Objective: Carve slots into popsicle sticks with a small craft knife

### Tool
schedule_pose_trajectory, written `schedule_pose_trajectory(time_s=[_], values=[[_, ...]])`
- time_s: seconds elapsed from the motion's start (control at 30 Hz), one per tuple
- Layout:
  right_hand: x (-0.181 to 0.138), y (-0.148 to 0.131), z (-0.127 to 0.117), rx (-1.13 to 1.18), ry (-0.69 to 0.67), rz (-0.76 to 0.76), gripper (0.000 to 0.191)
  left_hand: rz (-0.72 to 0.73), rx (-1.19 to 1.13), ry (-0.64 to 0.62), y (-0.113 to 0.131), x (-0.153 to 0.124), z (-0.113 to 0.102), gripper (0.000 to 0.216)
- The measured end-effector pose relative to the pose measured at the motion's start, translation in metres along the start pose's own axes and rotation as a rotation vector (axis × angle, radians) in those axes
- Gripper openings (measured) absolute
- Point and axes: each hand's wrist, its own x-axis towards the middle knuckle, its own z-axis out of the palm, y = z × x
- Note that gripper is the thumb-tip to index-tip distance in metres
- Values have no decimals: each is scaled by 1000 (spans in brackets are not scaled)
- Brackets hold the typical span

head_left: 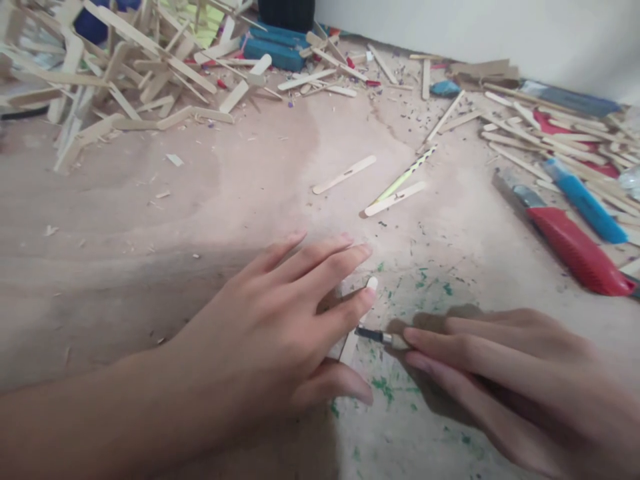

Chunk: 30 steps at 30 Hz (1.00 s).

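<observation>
A wooden craft stick (349, 347) lies on the table under my left hand (285, 327). The fingers of that hand are spread flat, with the index finger lying across the stick and the thumb near its lower end. My right hand (505, 373) is closed around a small carving tool (373, 334) with a dark metal blade and a pale handle. The blade's tip meets the stick just below my left index finger. Most of the handle is hidden by my right fingers. Farther back lie two slotted craft sticks (345, 175) and a yellow patterned pencil (407, 175).
A tangled pile of craft sticks (145, 60) fills the back left, beside a blue object (275, 48). At right lie a red-handled cutter (575, 247), a blue cutter (587, 201) and more loose sticks (565, 137). Green and dark scraps (384, 389) dot the table.
</observation>
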Motion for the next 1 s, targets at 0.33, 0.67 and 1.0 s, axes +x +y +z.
schedule_pose_trajectory(time_s=[0.33, 0.67, 1.0], values=[[-3, 4, 0, -75, 29, -66, 15, -10, -4, -14, -1, 1, -2, 69], [1, 3, 0, -89, 6, -61, 12, 14, -1, 21, -2, -1, 2, 65], [-1, 3, 2, -89, 43, -70, 15, 1, 6, 5, -1, 1, -3, 68]])
